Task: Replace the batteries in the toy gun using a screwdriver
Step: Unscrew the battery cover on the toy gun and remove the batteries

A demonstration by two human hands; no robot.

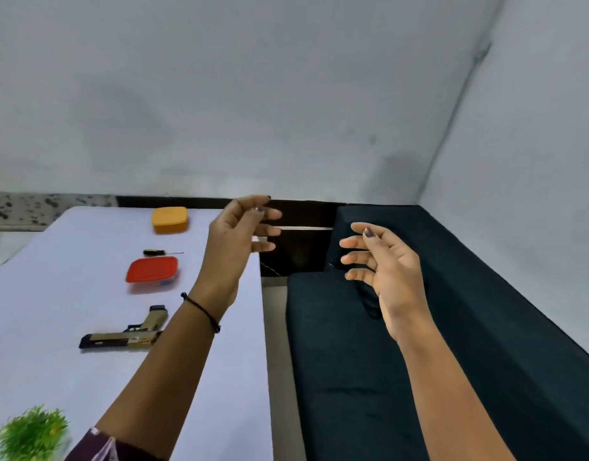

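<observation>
A tan and black toy gun lies on its side on the white table, barrel pointing left. Beyond it sits a small screwdriver with a black and yellow handle, tip pointing right. My left hand is raised above the table's right edge, fingers loosely spread, holding nothing. My right hand hovers over the dark sofa, fingers relaxed and empty. The two palms face each other, well apart from the gun and screwdriver.
A red-lidded container sits between gun and screwdriver, and a yellow lidded box stands at the table's far end. A green plant is at the near left. A narrow gap separates table and sofa.
</observation>
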